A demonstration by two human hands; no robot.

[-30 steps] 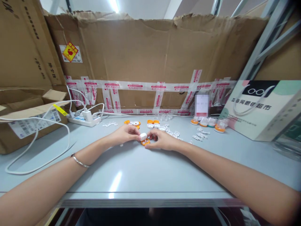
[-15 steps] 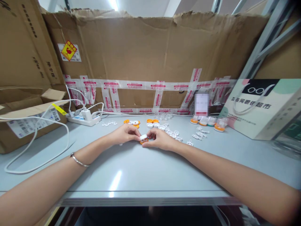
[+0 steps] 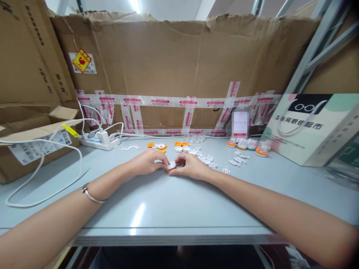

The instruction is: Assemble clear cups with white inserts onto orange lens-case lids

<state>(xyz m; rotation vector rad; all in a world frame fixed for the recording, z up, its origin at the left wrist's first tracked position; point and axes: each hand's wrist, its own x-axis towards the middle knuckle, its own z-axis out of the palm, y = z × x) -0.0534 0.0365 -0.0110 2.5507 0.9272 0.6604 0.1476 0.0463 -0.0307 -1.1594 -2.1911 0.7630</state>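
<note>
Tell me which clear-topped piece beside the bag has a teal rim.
Third clear-topped piece from the left; its rim is teal, the other three have orange.

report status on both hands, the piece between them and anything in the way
Left hand and right hand: both on round white plastic cap, seated over orange plastic ring. No obstruction visible between hands.
</note>
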